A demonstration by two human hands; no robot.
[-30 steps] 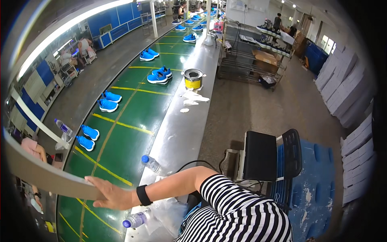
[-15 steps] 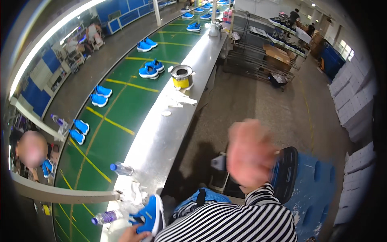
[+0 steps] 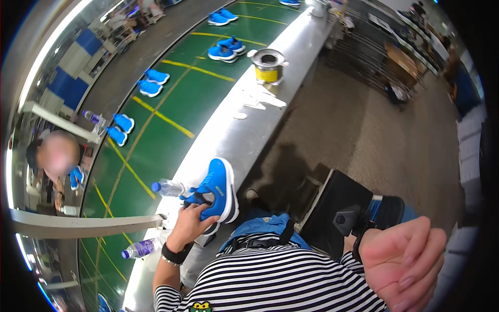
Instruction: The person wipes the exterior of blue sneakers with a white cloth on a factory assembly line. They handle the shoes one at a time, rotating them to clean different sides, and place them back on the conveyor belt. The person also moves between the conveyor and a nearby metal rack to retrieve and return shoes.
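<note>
My left hand (image 3: 188, 224) is closed on the heel and collar of a blue sneaker (image 3: 222, 182) with a white sole, its toe pointing away from me. The shoe is at the near edge of the metal ledge (image 3: 228, 130); part of another white sole shows just below it. Out to the right, my right hand (image 3: 405, 260) is empty, palm showing and fingers loosely bent apart. A black strap with a small dark device (image 3: 345, 221) is around that wrist. Beside the sneaker lies a clear bottle (image 3: 169, 187) with a blue cap.
Pairs of blue sneakers (image 3: 150, 83) stand on the green conveyor belt (image 3: 171, 109) with yellow lines. A metal can with a yellow band (image 3: 267, 66) is farther along the ledge. A white bar (image 3: 88, 224) crosses at left. Across the belt is a co-worker's hand (image 3: 60, 197).
My left hand has brought the sneaker farther forward and up in view. My right hand has swung down and to the right. The view has shifted, showing more of my body.
</note>
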